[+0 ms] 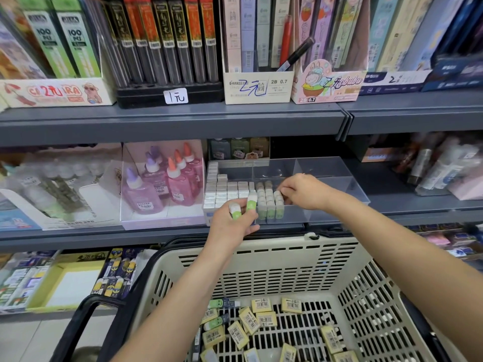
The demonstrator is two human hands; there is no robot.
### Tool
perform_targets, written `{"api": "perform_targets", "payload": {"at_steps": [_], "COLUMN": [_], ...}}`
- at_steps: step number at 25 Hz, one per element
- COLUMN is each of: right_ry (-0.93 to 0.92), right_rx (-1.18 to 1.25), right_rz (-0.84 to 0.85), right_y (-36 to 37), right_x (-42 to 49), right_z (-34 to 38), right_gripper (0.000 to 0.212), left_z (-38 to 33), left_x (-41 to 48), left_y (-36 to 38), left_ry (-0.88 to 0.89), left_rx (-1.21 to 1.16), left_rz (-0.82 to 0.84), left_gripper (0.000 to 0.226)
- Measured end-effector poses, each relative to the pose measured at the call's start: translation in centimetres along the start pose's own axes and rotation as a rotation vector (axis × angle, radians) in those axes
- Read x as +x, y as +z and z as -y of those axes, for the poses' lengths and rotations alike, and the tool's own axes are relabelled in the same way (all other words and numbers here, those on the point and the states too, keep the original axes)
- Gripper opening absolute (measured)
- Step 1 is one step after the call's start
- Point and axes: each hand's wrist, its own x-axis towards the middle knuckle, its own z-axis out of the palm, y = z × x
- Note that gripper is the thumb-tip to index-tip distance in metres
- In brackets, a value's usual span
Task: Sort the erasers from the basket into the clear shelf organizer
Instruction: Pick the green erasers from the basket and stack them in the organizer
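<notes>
The clear shelf organizer [326, 173] stands on the middle shelf. Its left compartment holds rows of white erasers [224, 190]; beside them stand rows of green-sleeved erasers [269, 202]. My left hand [230, 223] holds two green-sleeved erasers [244, 207] upright in front of the organizer. My right hand [303, 192] reaches into the organizer and pinches an eraser [279, 195] at the right end of the green rows. Below, the beige basket [287, 262] holds several yellow-wrapped erasers [264, 318] and a few green ones [218, 304].
Pink glue bottles [167, 181] stand in a box left of the organizer. The grey shelf above [170, 121] carries pencil lead boxes. The basket's black handle [78, 317] hangs at the lower left. More stationery [444, 168] fills the shelf at right.
</notes>
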Motion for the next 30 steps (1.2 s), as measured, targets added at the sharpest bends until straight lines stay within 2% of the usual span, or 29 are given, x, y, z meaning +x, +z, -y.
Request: {"api": "perform_targets", "payload": {"at_steps": [2, 4, 6, 7, 9, 12, 14, 16, 18, 21, 25, 28, 30], "right_ry": [-0.018, -0.054, -0.114, -0.155, -0.198, -0.118, -0.026, 0.024, 0.052, 0.073, 0.097, 0.081, 0.065], "right_rx": [-0.049, -0.030, 0.217, 0.336, 0.427, 0.584, 0.662, 0.504, 0.271, 0.181, 0.073, -0.040, -0.097], "right_rz": [-0.010, -0.144, -0.217, -0.187, -0.120, -0.233, -0.353, -0.413, -0.401, -0.316, -0.126, -0.056, -0.030], "right_y": [-0.4, -0.7, -0.7, -0.6, -0.5, -2.1, -3.1, -3.1, -2.1, -0.6, 0.4, 0.6, 0.4], "right_x": [-0.4, -1.0, -2.2, -2.8, -3.6, -3.3, -2.5, -1.3, -0.3, 0.8, 1.9, 2.2, 1.9], "right_z": [0.2, 0.6, 1.4, 2.0, 2.4, 1.2, 0.2, -0.5, -0.5, -0.6, -0.3, -0.3, -0.3], "right_gripper": [0.031, 0.030, 0.022, 0.016, 0.004, 0.010, 0.015, 0.013, 0.009, 0.011, 0.019, 0.025, 0.029], "left_z": [0.0, 0.2, 0.2, 0.1, -0.2, -0.6, -0.7, -0.6, -0.4, -0.5, -0.2, 0.0, -0.1], "left_x": [0.0, 0.0, 0.2, 0.2, 0.3, 0.2, 0.1, 0.1, 0.1, 0.1, -0.1, -0.1, -0.1], "left_y": [0.2, 0.5, 0.9, 1.2, 1.7, 1.3, 0.5, -0.2, -0.5, -0.5, -1.1, -1.4, -1.1], "left_ry": [-0.003, 0.009, 0.023, 0.031, 0.054, 0.093, 0.100, 0.078, 0.012, -0.078, 0.038, 0.192, 0.222], "left_rx": [0.008, 0.031, 0.072, 0.097, 0.142, 0.187, 0.234, 0.247, 0.184, 0.053, 0.119, 0.269, 0.280], "left_rz": [0.007, 0.014, 0.038, 0.060, 0.080, 0.022, 0.003, 0.008, 0.025, 0.066, 0.077, 0.073, 0.071], "left_gripper": [0.017, 0.017, 0.018, 0.020, 0.021, 0.011, 0.020, 0.021, 0.009, 0.004, 0.011, 0.012, 0.017]}}
